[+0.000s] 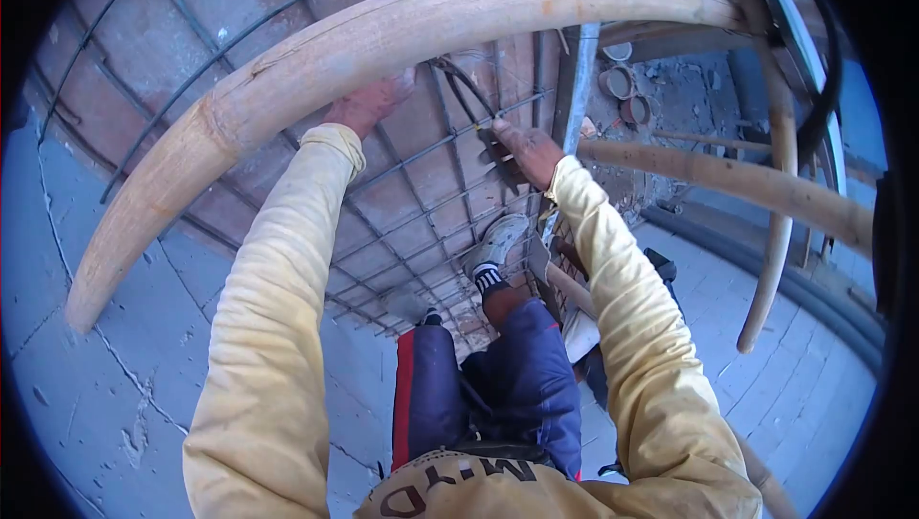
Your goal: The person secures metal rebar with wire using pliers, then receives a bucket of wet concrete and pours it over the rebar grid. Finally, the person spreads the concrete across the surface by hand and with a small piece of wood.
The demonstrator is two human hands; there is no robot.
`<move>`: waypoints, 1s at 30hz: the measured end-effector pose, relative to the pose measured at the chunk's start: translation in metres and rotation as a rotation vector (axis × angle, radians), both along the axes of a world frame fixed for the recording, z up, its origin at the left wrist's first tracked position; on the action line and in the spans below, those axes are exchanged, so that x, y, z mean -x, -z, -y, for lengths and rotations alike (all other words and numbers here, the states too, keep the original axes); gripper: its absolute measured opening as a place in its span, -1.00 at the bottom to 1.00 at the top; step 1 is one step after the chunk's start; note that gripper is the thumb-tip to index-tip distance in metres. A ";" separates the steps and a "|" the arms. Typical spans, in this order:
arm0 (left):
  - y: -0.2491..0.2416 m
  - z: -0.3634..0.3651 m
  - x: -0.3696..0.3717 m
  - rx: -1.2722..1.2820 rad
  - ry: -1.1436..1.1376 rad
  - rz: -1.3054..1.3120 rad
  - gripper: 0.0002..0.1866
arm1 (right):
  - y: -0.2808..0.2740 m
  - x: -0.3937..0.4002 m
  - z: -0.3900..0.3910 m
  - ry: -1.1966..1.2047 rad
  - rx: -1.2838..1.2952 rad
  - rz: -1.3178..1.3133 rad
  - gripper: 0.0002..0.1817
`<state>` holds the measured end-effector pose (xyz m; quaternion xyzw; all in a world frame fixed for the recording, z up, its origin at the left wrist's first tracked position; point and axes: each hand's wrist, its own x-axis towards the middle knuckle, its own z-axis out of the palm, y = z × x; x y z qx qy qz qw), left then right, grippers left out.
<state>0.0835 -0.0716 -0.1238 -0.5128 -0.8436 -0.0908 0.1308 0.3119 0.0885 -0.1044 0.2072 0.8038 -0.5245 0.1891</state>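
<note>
My left hand (371, 105) reaches in under a thick bamboo pole (383, 40), over a grid of steel reinforcing bars (421, 203). The pole hides most of its fingers. To its right, my right hand (529, 150) is closed around a dark tool with two slim curved arms (466, 95), joined near a small yellow spot. Its far end lies over the bars close to my left hand. Darker parts of it show below my right fingers. Reddish-brown panels (402, 174) lie behind the bars.
A metal pole (582, 50) rises beside my right hand. More bamboo poles (728, 174) cross at the right. Round containers (617, 81) stand on rubble-strewn ground beyond. My shoe (500, 239) is by the bar grid. Cracked grey slabs (124, 375) spread at left.
</note>
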 end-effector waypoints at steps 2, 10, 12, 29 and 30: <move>0.011 0.007 0.000 0.057 0.067 -0.096 -0.68 | 0.015 0.000 -0.013 -0.571 -0.879 -0.199 -0.48; 0.030 0.014 0.015 0.007 0.027 0.429 -0.53 | -0.051 0.028 0.023 0.491 0.745 0.287 -0.55; 0.032 0.016 0.017 0.006 0.016 0.495 -0.50 | -0.041 0.024 0.013 0.443 0.836 0.287 -0.37; 0.057 0.012 0.027 -0.083 0.066 0.532 -0.55 | -0.027 -0.001 0.034 0.548 0.601 0.314 -0.14; 0.051 0.012 0.025 -0.060 0.015 0.597 -0.56 | -0.026 0.000 0.029 0.536 0.765 0.296 -0.16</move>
